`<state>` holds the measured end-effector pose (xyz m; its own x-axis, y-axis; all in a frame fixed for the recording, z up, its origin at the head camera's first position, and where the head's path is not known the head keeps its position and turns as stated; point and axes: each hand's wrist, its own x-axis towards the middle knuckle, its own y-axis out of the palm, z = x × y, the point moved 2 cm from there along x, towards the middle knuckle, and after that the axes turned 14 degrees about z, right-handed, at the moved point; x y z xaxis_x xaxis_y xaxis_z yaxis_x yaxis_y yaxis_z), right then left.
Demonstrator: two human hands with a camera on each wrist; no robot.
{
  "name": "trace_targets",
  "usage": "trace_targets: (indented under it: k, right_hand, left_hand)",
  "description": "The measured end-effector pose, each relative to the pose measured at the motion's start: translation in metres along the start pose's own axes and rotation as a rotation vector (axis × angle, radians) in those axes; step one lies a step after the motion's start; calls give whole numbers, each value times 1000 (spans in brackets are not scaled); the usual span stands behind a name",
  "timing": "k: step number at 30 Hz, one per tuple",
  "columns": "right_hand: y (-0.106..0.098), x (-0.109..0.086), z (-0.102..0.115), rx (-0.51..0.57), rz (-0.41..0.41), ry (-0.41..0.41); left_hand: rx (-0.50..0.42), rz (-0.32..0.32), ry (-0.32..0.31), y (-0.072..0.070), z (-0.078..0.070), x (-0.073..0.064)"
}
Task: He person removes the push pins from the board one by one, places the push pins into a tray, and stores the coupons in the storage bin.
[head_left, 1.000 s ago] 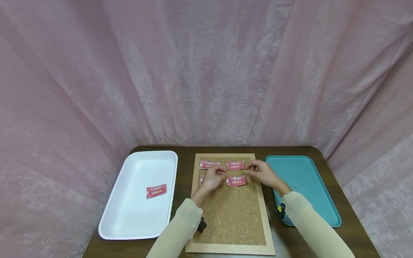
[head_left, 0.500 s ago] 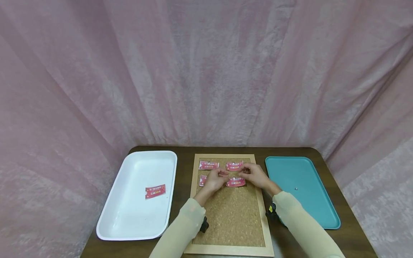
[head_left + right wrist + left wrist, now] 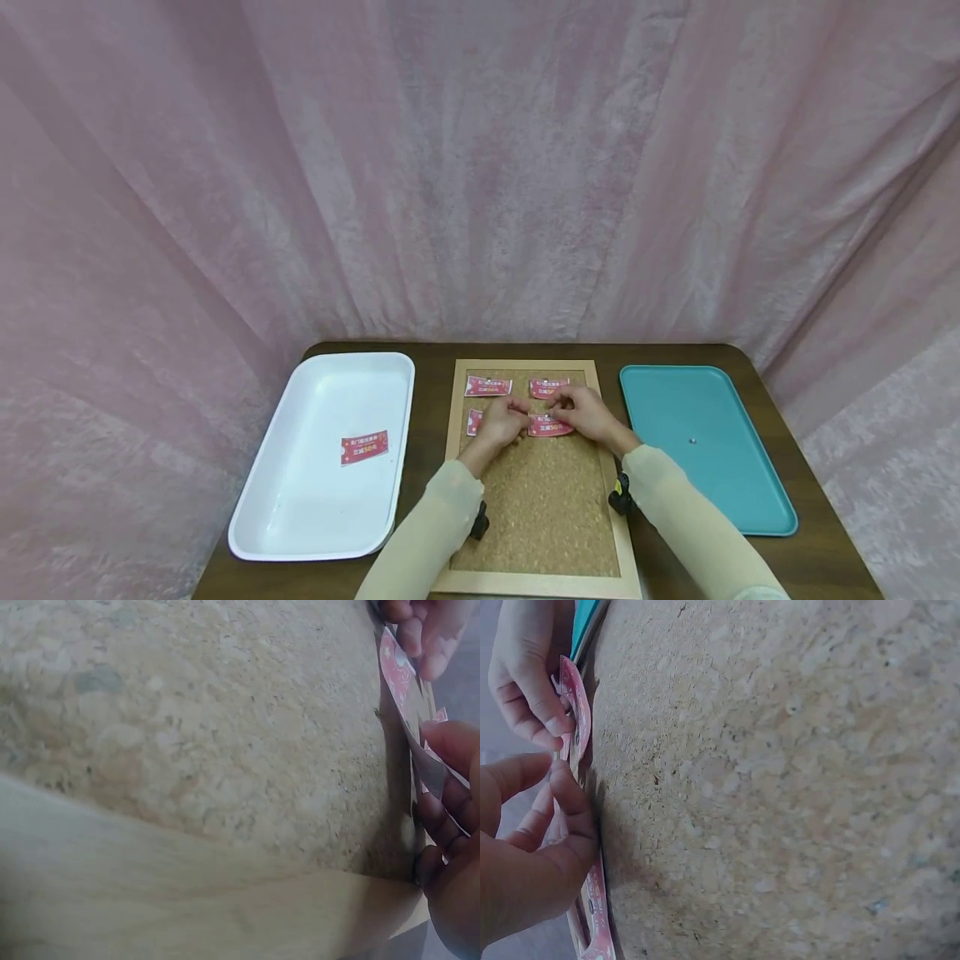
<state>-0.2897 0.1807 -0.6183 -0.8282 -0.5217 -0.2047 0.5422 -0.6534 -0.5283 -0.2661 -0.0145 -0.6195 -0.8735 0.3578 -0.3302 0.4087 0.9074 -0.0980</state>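
Note:
Several pink paper coupons are fixed with small pins on a wood-framed cork board (image 3: 551, 508). Both hands work around the lower right coupon (image 3: 546, 428). My right hand (image 3: 588, 412) reaches over its upper right part, and in the right wrist view the coupon (image 3: 397, 679) runs between the thumb and curled fingers. Beside its left end is my left hand (image 3: 501, 423). The left wrist view shows that hand's thumb (image 3: 525, 774) and index fingertip meeting; I cannot tell what is between them. The left hand partly covers the lower left coupon (image 3: 475, 422).
A white tray (image 3: 258, 492) at the left holds one loose coupon (image 3: 364, 447). At the right lies a teal tray (image 3: 720, 483) with one small pin (image 3: 692, 441) in it. Two more coupons, one being the upper left coupon (image 3: 488, 387), line the board's top. Pink curtains hang behind.
My right hand has moved left from the board's right edge onto the lower right coupon. My left hand has stayed by that coupon's left end, shifting only slightly.

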Motion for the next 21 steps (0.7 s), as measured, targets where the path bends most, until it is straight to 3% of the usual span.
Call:
trace_targets:
  k: [6, 12, 21]
  right_hand:
    - [3, 4, -2, -106, -1, -42]
    - [5, 5, 0, -181, 9, -47]
    - [3, 7, 5, -209, 38, -27]
  left_hand:
    - [135, -9, -17, 1, -3, 2]
    - [182, -44, 6, 4, -1, 1]
    - [257, -76, 26, 5, -2, 0]
